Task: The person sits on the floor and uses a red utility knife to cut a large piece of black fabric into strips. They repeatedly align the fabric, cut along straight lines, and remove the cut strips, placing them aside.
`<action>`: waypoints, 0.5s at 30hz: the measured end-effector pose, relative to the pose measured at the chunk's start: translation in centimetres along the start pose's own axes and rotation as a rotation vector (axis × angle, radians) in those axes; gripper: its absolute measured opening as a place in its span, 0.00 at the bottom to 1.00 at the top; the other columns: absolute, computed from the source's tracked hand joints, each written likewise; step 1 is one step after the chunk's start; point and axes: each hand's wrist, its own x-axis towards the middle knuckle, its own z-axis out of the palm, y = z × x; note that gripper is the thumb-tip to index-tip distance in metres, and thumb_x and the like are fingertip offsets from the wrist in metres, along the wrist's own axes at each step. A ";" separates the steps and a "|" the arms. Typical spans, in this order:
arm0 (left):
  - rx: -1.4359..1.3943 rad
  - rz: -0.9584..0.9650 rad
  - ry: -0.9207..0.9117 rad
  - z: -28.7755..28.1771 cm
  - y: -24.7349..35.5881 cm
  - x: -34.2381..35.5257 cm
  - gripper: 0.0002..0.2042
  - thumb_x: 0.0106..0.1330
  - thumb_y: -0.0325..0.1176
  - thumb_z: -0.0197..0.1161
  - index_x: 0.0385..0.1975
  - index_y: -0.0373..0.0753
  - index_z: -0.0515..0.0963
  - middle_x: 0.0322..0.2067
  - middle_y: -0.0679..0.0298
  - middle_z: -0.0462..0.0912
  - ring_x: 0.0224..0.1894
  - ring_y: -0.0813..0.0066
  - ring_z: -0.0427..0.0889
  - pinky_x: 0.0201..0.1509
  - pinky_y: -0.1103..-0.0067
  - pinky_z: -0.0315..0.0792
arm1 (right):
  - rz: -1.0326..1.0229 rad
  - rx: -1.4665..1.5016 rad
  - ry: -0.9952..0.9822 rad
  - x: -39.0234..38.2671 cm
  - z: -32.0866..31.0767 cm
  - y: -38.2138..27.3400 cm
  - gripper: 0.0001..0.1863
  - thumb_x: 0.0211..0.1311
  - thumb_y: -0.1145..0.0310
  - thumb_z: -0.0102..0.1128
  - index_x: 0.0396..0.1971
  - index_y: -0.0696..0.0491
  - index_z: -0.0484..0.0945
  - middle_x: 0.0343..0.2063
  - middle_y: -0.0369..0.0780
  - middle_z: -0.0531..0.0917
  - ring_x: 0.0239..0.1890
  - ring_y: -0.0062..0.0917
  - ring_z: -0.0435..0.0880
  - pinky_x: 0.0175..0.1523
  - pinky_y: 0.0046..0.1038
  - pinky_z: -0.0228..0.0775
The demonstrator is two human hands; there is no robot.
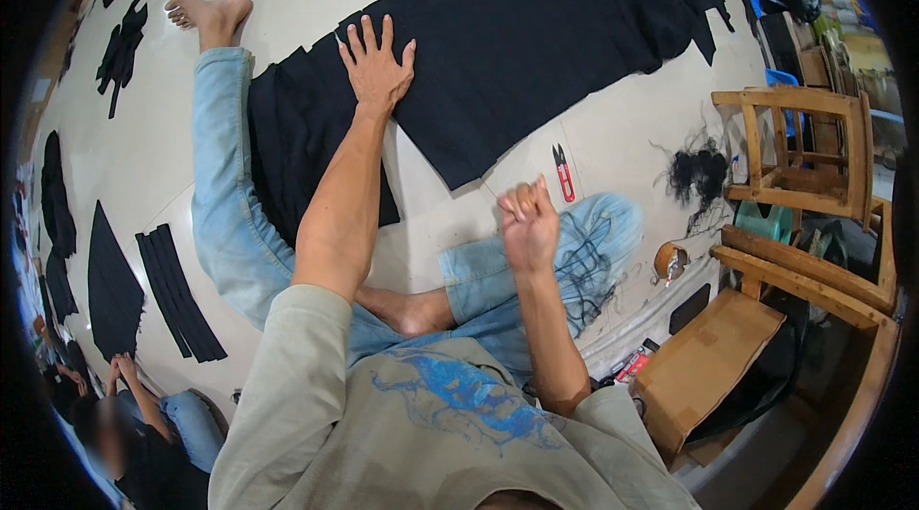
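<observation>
A large piece of black cloth (526,22) is spread over the pale tiled floor in front of me, with another black cloth panel (297,117) at its left end. My left hand (376,72) lies flat near where the two meet, fingers spread, pressing on the cloth. Above my bent leg, my right hand (529,230) is raised with its fingers curled in. Whatever they may hold is hidden or too small to see. Just beyond that hand, red-handled thread snips (563,173) lie on the floor, apart from it.
Loose black threads (697,175) lie in a tangle at right, near a wooden stool frame (795,151), a tape roll (671,262) and a cardboard box (708,362). Cut black pieces (179,294) lie at left. Another person (158,433) sits at lower left.
</observation>
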 end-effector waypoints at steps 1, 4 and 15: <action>-0.003 -0.008 -0.013 0.0 0.1 0.0 0.35 0.73 0.62 0.42 0.76 0.51 0.57 0.76 0.53 0.52 0.78 0.46 0.46 0.78 0.48 0.39 | 0.008 -0.015 0.029 -1.4 -0.6 -1.1 0.20 0.81 0.62 0.45 0.23 0.47 0.60 0.17 0.31 0.60 0.20 0.17 0.56 0.36 0.24 0.58; -0.015 -0.021 -0.055 -0.1 0.3 0.0 0.35 0.73 0.62 0.41 0.77 0.53 0.55 0.77 0.55 0.49 0.79 0.47 0.44 0.79 0.50 0.37 | -0.006 -0.004 -0.093 -5.4 -5.3 -4.3 0.17 0.79 0.61 0.48 0.25 0.47 0.62 0.19 0.29 0.58 0.23 0.17 0.57 0.34 0.24 0.57; -0.024 -0.013 -0.025 -0.4 0.1 0.1 0.34 0.74 0.60 0.42 0.76 0.50 0.56 0.77 0.52 0.49 0.79 0.47 0.44 0.79 0.50 0.37 | -0.121 0.062 0.232 -23.0 -13.6 -12.9 0.16 0.79 0.66 0.47 0.26 0.48 0.63 0.19 0.30 0.58 0.21 0.16 0.56 0.34 0.23 0.56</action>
